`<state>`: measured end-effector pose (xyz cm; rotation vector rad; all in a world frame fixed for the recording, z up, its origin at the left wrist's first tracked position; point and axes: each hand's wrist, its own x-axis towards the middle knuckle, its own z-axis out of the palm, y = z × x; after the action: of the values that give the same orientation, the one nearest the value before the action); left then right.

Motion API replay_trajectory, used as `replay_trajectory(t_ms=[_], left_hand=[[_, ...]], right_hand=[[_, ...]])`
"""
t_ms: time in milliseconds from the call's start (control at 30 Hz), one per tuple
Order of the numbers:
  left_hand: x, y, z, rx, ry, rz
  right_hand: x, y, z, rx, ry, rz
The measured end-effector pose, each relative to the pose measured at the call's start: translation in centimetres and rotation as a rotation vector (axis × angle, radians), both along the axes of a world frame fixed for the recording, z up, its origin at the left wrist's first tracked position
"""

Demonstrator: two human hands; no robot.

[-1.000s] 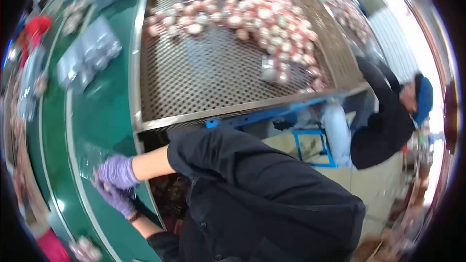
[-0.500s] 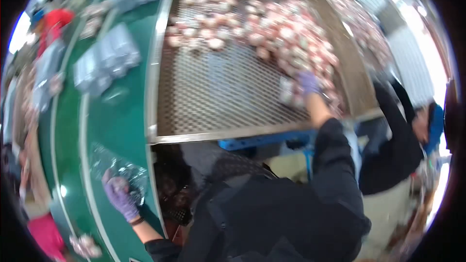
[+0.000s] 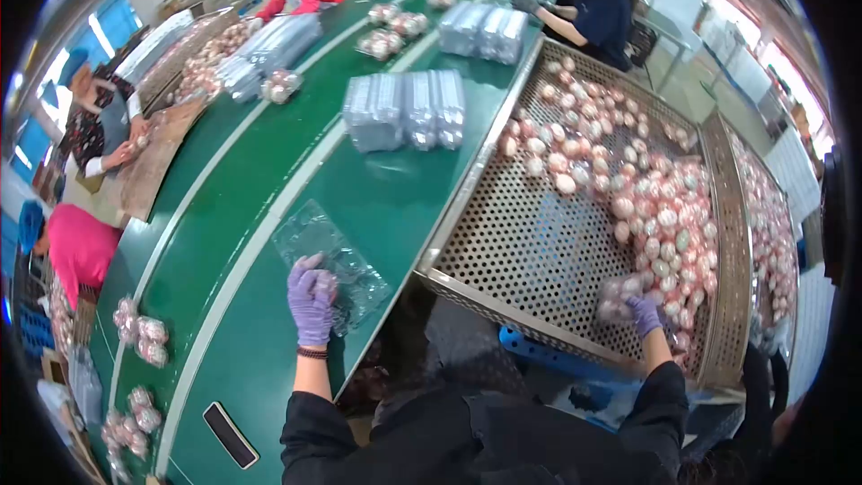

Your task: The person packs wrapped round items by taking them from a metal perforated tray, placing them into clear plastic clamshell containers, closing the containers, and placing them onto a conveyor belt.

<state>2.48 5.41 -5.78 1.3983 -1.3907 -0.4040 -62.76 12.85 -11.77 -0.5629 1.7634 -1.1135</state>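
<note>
My left hand (image 3: 312, 304), in a purple glove, rests over the green belt with its fingers curled around a pinkish bulb (image 3: 325, 286) that looks like garlic. Under and beside it, a clear plastic bag (image 3: 356, 269) lies flat. In the metal tray (image 3: 503, 280), my gloved right hand (image 3: 646, 313) grips the right side of a clear-wrapped cluster of bulbs (image 3: 618, 298); its fingertips are partly hidden. Loose pink-and-white bulbs (image 3: 669, 247) are heaped beside this hand, along the tray's right side.
Stacks of folded clear bags (image 3: 404, 110) sit on the belt (image 3: 242, 305) beyond my left hand. Several packed bags of bulbs (image 3: 141, 332) lie farther left, near a phone (image 3: 231, 436). Co-workers stand around the belt, one (image 3: 597, 4) past the tray's far end.
The view has swung left and sharpened, so the tray appears farther right. My left hand stays at the bulb and bag; my right hand stays beside the wrapped cluster in the tray.
</note>
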Motion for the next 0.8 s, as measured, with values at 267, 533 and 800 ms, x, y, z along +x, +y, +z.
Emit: replay_trajectory(t_ms=[267,533,800], left_hand=[[-0.3,-1.8,0.6,-0.14,-0.203,0.029],[-0.2,-2.1,0.1,-0.092,-0.261,0.052],[-0.3,-1.9,0.0,-0.041,-0.307,0.083]], right_hand=[[18.8,-10.7,12.0,-0.32,-0.735,0.52],[46.2,-27.0,19.6,-0.428,-0.61,1.077],[69.9,-31.5,13.4,-1.423,1.619,1.283]])
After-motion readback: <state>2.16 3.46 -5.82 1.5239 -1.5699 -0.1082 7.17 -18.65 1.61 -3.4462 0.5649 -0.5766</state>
